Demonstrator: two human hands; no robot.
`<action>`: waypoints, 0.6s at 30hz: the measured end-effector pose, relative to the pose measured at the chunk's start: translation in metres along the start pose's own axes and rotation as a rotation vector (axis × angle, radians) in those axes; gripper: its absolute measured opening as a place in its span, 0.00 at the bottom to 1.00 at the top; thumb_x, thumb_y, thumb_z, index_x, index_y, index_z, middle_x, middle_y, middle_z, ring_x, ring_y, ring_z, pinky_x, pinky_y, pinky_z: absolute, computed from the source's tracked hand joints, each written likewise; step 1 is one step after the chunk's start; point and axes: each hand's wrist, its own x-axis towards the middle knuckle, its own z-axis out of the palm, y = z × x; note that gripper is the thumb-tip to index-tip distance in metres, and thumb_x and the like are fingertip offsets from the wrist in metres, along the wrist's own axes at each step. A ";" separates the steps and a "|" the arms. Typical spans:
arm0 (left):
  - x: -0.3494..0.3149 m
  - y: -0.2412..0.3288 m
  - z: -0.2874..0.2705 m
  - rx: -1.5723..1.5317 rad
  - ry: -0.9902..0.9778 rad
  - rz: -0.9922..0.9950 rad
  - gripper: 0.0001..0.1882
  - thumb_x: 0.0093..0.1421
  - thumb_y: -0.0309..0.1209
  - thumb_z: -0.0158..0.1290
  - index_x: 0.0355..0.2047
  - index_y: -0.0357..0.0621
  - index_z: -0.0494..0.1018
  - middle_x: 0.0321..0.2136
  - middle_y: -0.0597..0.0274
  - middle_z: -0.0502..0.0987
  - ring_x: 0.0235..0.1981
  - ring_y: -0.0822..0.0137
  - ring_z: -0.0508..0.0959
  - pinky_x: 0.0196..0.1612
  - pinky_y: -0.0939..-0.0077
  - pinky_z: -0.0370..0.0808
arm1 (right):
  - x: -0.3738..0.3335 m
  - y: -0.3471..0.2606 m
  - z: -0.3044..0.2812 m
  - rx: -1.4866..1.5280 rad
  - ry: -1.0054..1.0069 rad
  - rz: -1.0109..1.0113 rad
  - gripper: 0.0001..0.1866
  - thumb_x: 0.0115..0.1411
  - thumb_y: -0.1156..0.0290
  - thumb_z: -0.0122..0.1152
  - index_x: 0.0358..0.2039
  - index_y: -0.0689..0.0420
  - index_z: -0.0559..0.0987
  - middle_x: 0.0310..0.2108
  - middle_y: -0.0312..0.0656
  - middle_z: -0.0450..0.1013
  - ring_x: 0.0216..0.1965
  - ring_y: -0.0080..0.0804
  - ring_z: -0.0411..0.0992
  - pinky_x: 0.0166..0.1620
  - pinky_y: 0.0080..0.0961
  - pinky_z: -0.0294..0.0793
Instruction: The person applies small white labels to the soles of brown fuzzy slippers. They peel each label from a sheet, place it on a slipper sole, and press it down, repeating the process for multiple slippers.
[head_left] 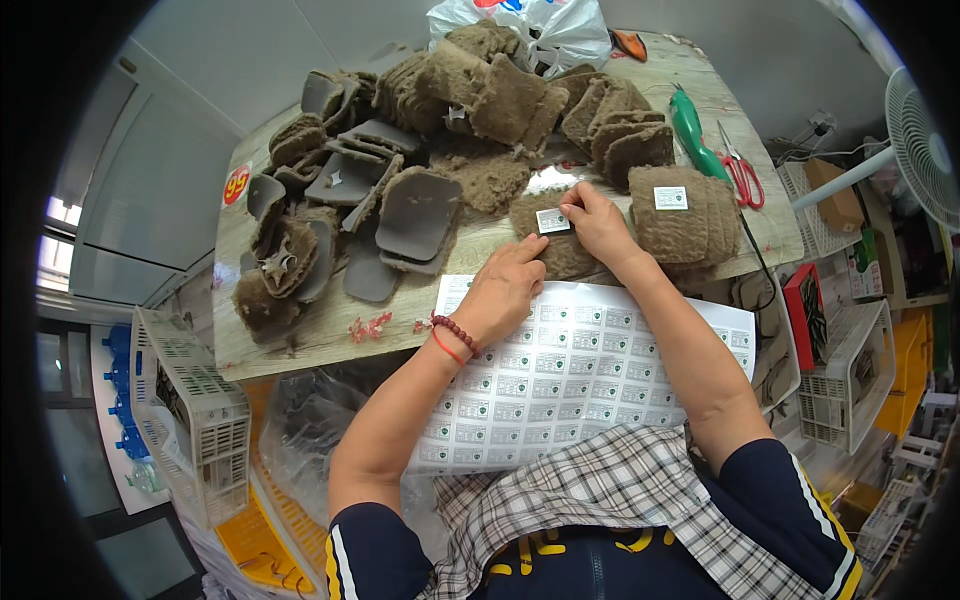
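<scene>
My right hand [600,226] pinches the right edge of a small white label [553,220], which lies against a brown fuzzy pad [566,258]. My left hand [505,287] rests at the near left of that pad, fingers stretched out and fingertips just below the label. Under my left hand and forearms a large white sheet of printed labels [585,372] hangs over the table's front edge onto my lap. Right of my right hand stands a stack of fuzzy pads [683,235], the top one bearing a white label [670,198].
Piles of brown fuzzy pads [490,95] and grey-faced pads [420,220] cover the table's [330,340] left and back. Red-handled scissors [742,178] and a green corded tool [692,130] lie at right. A white plastic bag [560,40] stands behind; crates [195,420] flank the table.
</scene>
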 end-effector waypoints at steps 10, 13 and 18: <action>-0.002 0.005 -0.002 0.004 0.004 0.006 0.02 0.55 0.22 0.49 0.27 0.35 0.69 0.59 0.43 0.65 0.61 0.42 0.62 0.62 0.56 0.61 | 0.004 -0.008 -0.003 -0.119 -0.045 0.053 0.08 0.60 0.68 0.57 0.32 0.60 0.75 0.29 0.41 0.75 0.32 0.33 0.73 0.38 0.30 0.70; -0.002 0.005 -0.003 0.005 0.001 0.013 0.02 0.54 0.22 0.49 0.27 0.35 0.69 0.57 0.41 0.65 0.59 0.42 0.64 0.61 0.56 0.62 | 0.000 -0.012 -0.001 -0.167 -0.010 0.028 0.08 0.59 0.66 0.57 0.32 0.56 0.76 0.31 0.45 0.76 0.35 0.45 0.74 0.39 0.38 0.71; 0.000 0.012 -0.007 -0.051 0.001 -0.023 0.06 0.54 0.25 0.47 0.24 0.32 0.69 0.57 0.32 0.63 0.57 0.37 0.64 0.62 0.54 0.60 | -0.003 -0.015 0.001 -0.239 0.015 -0.016 0.06 0.59 0.69 0.58 0.33 0.58 0.74 0.31 0.45 0.75 0.34 0.44 0.74 0.38 0.36 0.71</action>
